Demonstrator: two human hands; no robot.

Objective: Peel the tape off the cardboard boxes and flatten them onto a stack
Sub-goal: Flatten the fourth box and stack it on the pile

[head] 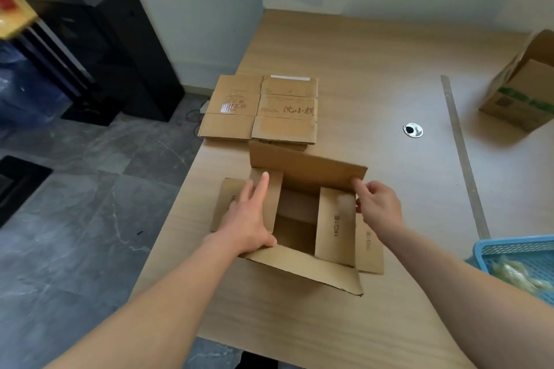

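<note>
An open brown cardboard box (302, 237) stands on the wooden table (374, 75) right in front of me, its four flaps spread. My left hand (250, 216) lies flat with straight fingers on the left inner flap, thumb at the near edge. My right hand (377, 205) pinches the right end of the raised far flap with curled fingers. Behind the box lies a stack of flattened boxes (260, 109) at the table's left edge, bits of clear tape shining on it.
A second open box (521, 96) with green print stands at the far right. A blue mesh basket (521, 260) holding crumpled clear tape sits at the right edge. A metal ruler (461, 153) and a cable grommet (413, 130) lie on the table. Floor drops off to the left.
</note>
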